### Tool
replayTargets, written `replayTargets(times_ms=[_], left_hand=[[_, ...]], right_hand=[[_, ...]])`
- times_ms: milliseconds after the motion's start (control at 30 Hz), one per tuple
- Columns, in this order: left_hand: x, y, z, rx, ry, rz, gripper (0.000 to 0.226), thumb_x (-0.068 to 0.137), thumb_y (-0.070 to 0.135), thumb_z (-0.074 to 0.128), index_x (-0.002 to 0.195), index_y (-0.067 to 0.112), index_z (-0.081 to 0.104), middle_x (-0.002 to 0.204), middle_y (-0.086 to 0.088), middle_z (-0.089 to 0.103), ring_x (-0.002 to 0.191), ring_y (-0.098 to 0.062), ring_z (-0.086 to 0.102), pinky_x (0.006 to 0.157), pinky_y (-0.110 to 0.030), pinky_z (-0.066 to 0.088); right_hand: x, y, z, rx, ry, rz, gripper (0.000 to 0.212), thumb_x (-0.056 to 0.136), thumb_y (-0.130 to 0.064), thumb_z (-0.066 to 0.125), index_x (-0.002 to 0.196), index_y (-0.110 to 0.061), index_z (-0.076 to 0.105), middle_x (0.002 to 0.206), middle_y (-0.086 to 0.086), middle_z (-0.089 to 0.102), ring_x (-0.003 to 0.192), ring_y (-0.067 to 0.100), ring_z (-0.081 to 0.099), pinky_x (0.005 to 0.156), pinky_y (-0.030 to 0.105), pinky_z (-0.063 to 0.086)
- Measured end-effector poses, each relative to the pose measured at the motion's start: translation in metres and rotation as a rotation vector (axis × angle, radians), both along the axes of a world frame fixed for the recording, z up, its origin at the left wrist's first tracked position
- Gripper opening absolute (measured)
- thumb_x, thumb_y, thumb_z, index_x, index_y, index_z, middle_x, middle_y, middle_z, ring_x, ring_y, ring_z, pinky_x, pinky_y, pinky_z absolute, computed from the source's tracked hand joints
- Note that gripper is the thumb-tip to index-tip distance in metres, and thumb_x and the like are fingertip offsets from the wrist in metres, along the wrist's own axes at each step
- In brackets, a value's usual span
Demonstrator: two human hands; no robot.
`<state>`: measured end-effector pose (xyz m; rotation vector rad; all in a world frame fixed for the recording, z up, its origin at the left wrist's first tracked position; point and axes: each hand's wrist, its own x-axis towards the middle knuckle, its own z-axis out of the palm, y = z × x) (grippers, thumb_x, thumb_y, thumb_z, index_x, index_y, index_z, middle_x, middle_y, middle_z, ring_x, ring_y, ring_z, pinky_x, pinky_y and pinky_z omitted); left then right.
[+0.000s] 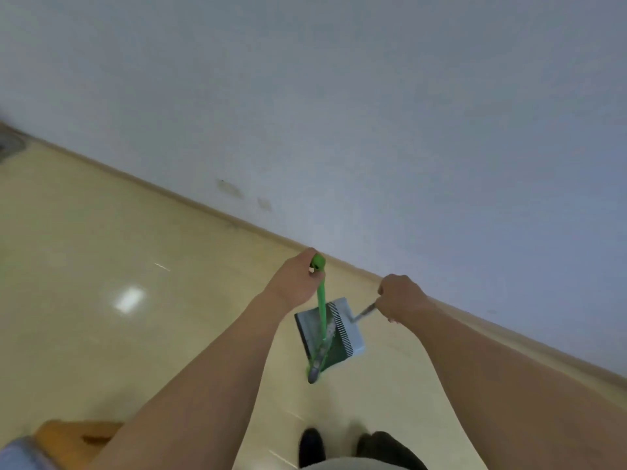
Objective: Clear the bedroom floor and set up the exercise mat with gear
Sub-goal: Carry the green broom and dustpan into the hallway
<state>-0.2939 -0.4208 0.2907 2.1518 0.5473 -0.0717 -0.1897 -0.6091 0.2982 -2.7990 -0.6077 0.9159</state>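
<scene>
My left hand (296,279) is closed around the top of a green broom handle (321,300). The broom runs down to its head (317,362), which rests on the floor at the front of a grey dustpan (353,329). A comb-like row of teeth crosses the pan. My right hand (402,296) grips the dustpan's thin grey handle (364,313), which rises from the pan's back edge. The dustpan stands on the glossy yellow floor (135,334) close to the wall. No exercise mat is in view.
A pale wall (373,130) with a tan baseboard (210,212) runs diagonally behind the dustpan. My dark shoes (339,449) show at the bottom. An orange object (74,439) lies at the bottom left, and something dark (8,144) sits at the far left edge.
</scene>
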Motion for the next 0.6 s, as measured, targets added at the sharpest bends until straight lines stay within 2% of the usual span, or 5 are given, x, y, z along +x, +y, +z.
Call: replayTargets(times_ms=[67, 167, 233, 500, 600], left_hand=[[-0.005, 0.042, 0.008, 0.016, -0.012, 0.074, 0.009, 0.095, 0.013, 0.057, 0.093, 0.017, 0.049, 0.095, -0.007, 0.061, 0.074, -0.019, 0.053, 0.069, -0.027, 0.042], [-0.013, 0.106, 0.01, 0.032, -0.007, 0.189, 0.01, 0.095, 0.015, 0.058, 0.092, 0.017, 0.048, 0.095, -0.009, 0.062, 0.075, -0.021, 0.053, 0.072, -0.032, 0.045], [-0.013, 0.148, 0.008, 0.033, 0.017, 0.258, 0.01, 0.096, 0.016, 0.057, 0.093, 0.016, 0.048, 0.096, -0.011, 0.062, 0.077, -0.023, 0.054, 0.074, -0.035, 0.047], [0.025, 0.315, 0.003, 0.068, 0.116, 0.403, 0.006, 0.098, 0.013, 0.053, 0.099, 0.01, 0.048, 0.101, -0.011, 0.061, 0.081, -0.023, 0.056, 0.072, -0.03, 0.045], [0.04, 0.382, 0.02, 0.085, 0.128, 0.441, 0.008, 0.098, 0.014, 0.054, 0.096, 0.014, 0.047, 0.103, -0.01, 0.063, 0.079, -0.019, 0.056, 0.071, -0.028, 0.044]], right_hand=[[0.005, 0.049, 0.004, 0.043, -0.016, 0.065, 0.011, 0.079, -0.002, 0.052, 0.079, -0.01, 0.06, 0.087, 0.01, 0.064, 0.084, 0.03, 0.066, 0.06, 0.029, 0.05], [0.018, 0.125, -0.004, 0.098, -0.034, 0.158, 0.023, 0.086, -0.01, 0.057, 0.107, -0.007, 0.067, 0.108, 0.01, 0.064, 0.097, 0.029, 0.063, 0.08, 0.036, 0.055], [0.03, 0.174, -0.012, 0.125, -0.035, 0.233, 0.025, 0.089, -0.011, 0.057, 0.11, -0.006, 0.067, 0.111, 0.011, 0.064, 0.098, 0.029, 0.062, 0.085, 0.039, 0.055], [0.08, 0.389, -0.037, 0.207, 0.027, 0.534, 0.026, 0.09, -0.012, 0.05, 0.111, -0.007, 0.065, 0.109, 0.009, 0.062, 0.096, 0.025, 0.06, 0.08, 0.032, 0.051], [0.1, 0.47, -0.025, 0.242, 0.054, 0.593, 0.02, 0.087, -0.01, 0.05, 0.097, -0.003, 0.066, 0.096, 0.01, 0.063, 0.087, 0.026, 0.062, 0.067, 0.029, 0.048]])
